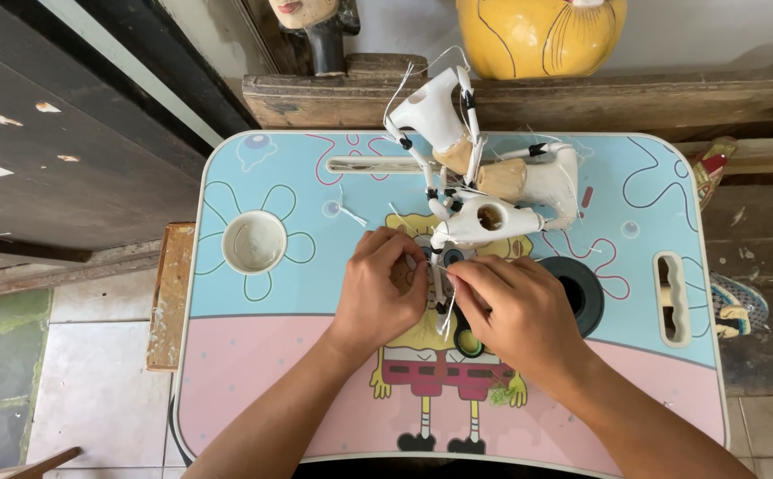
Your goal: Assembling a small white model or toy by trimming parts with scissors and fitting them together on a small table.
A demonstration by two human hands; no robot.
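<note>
Both forearms entered from six o'clock and met at the centre of the small cartoon-printed lap table [253,372]. The left hand [377,284] was curled, fingertips pinched together on a small tan piece at the lower end of the white jointed puppet limbs [493,191]. The right hand [510,315] lay just beside it at three o'clock, its thumb and forefinger pinching a thin white string [449,312] that ran down from the same joint. The assembly extended from the hands toward twelve o'clock, resting on the tabletop, its hollow white segments linked by cord with black bindings and tan wooden plugs. It appeared light and rigid in each segment but loose at the joints, probably brittle at the thin ends; holding by a thick segment next to the joint looked soundest. A black tape roll [581,288] sat at three o'clock, partly under the right hand, and an empty round cup recess [254,241] at nine o'clock. Beyond, at twelve o'clock, a rough wooden shelf [670,98] carried a yellow painted carving [537,35].
</note>
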